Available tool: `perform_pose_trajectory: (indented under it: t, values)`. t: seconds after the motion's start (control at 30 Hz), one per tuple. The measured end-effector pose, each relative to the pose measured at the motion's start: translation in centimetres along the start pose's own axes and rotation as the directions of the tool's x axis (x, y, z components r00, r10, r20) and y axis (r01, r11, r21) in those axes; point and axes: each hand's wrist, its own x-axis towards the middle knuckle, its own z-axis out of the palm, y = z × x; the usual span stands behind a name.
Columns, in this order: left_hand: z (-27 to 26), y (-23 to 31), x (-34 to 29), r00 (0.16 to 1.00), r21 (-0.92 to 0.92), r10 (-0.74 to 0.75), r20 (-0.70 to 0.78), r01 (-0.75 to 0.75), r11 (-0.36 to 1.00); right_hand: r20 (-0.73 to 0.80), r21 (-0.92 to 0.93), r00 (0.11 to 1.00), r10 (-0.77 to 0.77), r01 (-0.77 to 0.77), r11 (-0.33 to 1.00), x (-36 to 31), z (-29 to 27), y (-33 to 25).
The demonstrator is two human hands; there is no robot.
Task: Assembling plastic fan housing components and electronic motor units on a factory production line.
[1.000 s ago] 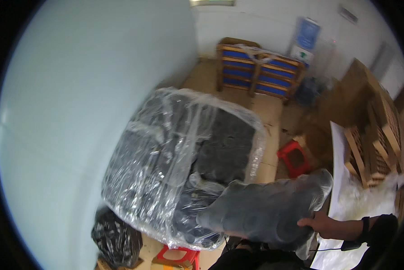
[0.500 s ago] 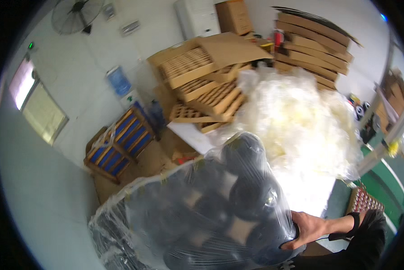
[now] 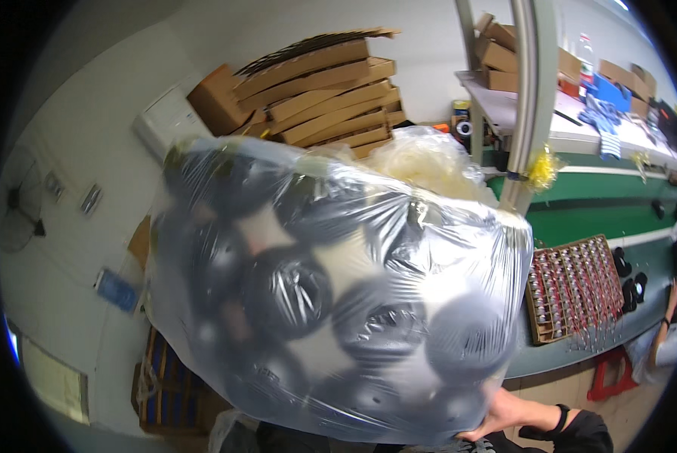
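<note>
Right hand (image 3: pixel 504 415) grips the clear bag (image 3: pixel 331 294); left hand hidden.

Bright even indoor light, glare on plastic, motion blur, dark fisheye rim

Background's pretty cluttered: a big stack of flattened cardboard boxes (image 3: pixel 320 90) leans against the white wall, with a heap of pale crumpled plastic (image 3: pixel 421 162) just in front of it. Off to the right there's a long green surface (image 3: pixel 603 200) with a brown tray (image 3: pixel 576 287) of small upright parts on it, a grey metal post (image 3: pixel 531 90) rising beside it, and a red stool (image 3: pixel 614 374) on the floor below
</note>
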Motion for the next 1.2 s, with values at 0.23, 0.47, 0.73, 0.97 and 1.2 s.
perform_pose_trajectory:
  t: [0.23, 0.47, 0.73, 0.97, 1.2]
  values:
    - [-8.8, 5.7, 9.8, 0.991, 0.229, -0.096, 0.096, 0.072, 0.971, -0.329, -0.037, 0.944, 0.007, -0.02, 0.999, 3.2, 9.2, 6.5]
    - [-21.1, 10.5, 12.1, 0.861, -0.36, -0.504, -0.069, 0.45, 0.817, -0.453, 0.341, 0.808, 0.377, -0.234, 0.911, 6.6, 17.9, 15.5]
    - [-12.2, 12.9, -3.8, 0.885, 0.35, -0.119, -0.45, 0.297, 0.888, 0.497, 0.57, 0.353, 0.793, -0.821, 0.008, 11.1, 17.2, 24.8]
    - [10.3, 4.9, -1.7, 0.98, 0.918, -0.119, 0.158, -0.101, 0.384, 0.051, 0.038, 0.915, 0.399, -0.402, 0.915, 8.2, 5.7, 17.1]
    - [13.3, -2.2, 0.0, 0.973, 0.995, -0.214, 0.092, -0.084, 0.048, -0.016, -0.562, 0.987, -0.161, 0.125, 0.817, 9.2, 2.3, 24.1]
